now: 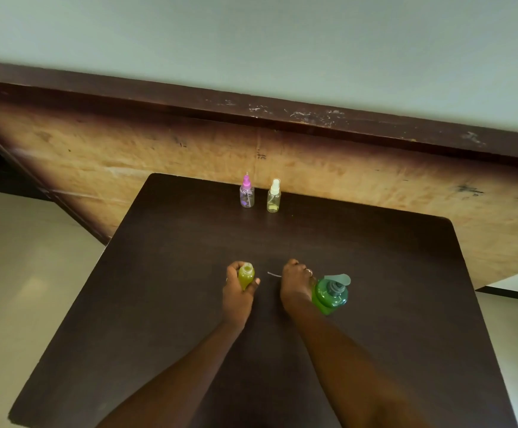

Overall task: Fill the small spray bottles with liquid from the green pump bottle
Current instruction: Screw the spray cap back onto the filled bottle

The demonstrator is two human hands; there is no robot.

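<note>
My left hand grips a small open bottle filled with yellow-green liquid, its cap off, standing on the dark table. My right hand has its fingers curled round something with a thin clear tube sticking out to the left, likely the spray cap. The green pump bottle stands just right of that hand. At the far edge stand a small bottle with a pink sprayer and another with a white sprayer; the white one holds a little liquid.
A wooden panel with a dark top rail rises behind the table. Pale floor shows to the left and right of the table.
</note>
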